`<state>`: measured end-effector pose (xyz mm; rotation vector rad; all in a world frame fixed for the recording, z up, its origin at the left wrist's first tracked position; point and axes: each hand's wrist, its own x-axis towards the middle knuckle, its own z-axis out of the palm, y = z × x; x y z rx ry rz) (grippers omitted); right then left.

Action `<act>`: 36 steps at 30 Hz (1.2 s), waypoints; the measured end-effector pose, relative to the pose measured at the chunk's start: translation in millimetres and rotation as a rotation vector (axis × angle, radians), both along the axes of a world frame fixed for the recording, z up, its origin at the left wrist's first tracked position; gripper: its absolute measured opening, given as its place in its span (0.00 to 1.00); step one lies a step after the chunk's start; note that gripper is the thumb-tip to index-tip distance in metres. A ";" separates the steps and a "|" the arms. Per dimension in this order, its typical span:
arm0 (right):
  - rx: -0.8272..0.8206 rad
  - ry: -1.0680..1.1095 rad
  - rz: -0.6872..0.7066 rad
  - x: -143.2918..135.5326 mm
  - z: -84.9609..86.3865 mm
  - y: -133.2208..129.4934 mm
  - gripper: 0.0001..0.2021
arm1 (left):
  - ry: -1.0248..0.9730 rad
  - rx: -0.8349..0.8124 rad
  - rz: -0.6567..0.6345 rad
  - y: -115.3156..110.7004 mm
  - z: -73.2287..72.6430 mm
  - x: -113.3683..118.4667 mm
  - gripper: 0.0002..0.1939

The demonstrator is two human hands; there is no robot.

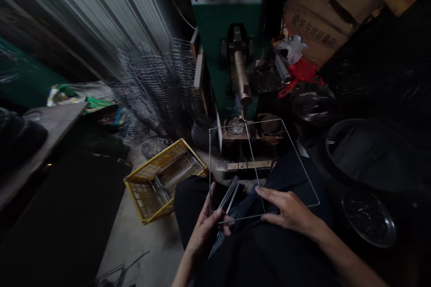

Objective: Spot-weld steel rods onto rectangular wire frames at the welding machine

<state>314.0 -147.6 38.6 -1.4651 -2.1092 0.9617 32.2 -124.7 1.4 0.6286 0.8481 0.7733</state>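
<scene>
A rectangular wire frame [300, 161] with a cross wire [252, 158] is held over my lap. Its far edge touches the machine's lower tip, above a round plate of small metal bits [236, 126]. My left hand [206, 225] is closed around a bundle of thin metal rods [229, 195] and also touches the frame's near left corner. My right hand [291, 211] pinches the frame at the near end of the cross wire, index finger along that wire and thumb below. The rods fan upward from the left hand, their lower ends pointing down over the lap.
A green machine with a metal arm [240, 69] stands ahead. To the left is a yellow crate [134, 202] with wire pieces inside. Behind it rise stacked wire racks [151, 87]. At right lie a round dish [390, 233] of small pieces and a large dark tub [326, 143].
</scene>
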 end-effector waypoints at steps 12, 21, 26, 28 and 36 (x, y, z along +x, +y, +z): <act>0.023 -0.005 0.037 1.7 4.8 -3.3 0.38 | -0.011 -0.003 0.017 -4.8 9.2 0.5 0.49; 0.036 0.012 0.068 7.1 2.1 -8.3 0.38 | -0.019 -0.010 0.011 -8.6 8.3 -0.9 0.51; 0.023 0.007 0.057 8.1 3.6 -5.2 0.38 | -0.036 0.007 0.015 -6.0 8.3 1.7 0.51; 0.039 0.001 0.058 9.1 2.4 -3.4 0.38 | -0.044 0.014 0.013 -4.8 7.7 2.7 0.51; 0.068 -0.039 0.067 12.3 4.3 -1.6 0.39 | -0.060 0.010 0.017 -6.0 13.2 6.8 0.52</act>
